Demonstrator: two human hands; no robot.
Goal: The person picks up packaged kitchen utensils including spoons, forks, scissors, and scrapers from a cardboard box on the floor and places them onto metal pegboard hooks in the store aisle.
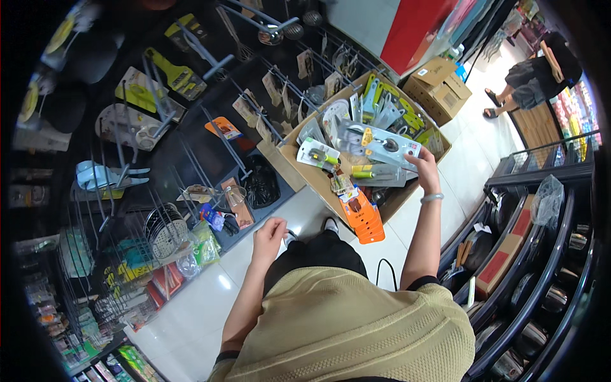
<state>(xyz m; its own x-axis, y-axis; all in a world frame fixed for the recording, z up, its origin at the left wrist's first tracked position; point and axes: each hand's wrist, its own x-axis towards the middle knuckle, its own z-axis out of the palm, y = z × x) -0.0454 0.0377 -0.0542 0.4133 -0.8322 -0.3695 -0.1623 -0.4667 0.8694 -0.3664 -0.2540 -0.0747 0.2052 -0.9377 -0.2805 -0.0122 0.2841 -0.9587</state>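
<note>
My right hand [425,170], with a pale bangle at the wrist, grips the near end of a long blister pack [379,144]. The pack is clear over a grey-blue card, with a dark rounded item inside that I cannot name. It lies above a large open cardboard box [402,198] filled with packaged kitchen tools. My left hand [270,233] hangs in front of my body, its fingers curled in with nothing visible in them. Beside the pack is a white-carded pack [317,154] with a green-handled tool. Orange cards [361,216] hang over the box's near edge.
Metal display hooks [219,127] with hanging goods stick out on the left, some near the box. Another cardboard box [438,88] stands behind on the tiled floor [402,245]. Black racks [541,254] with pans rise on the right. Another person [533,79] stands at the far right.
</note>
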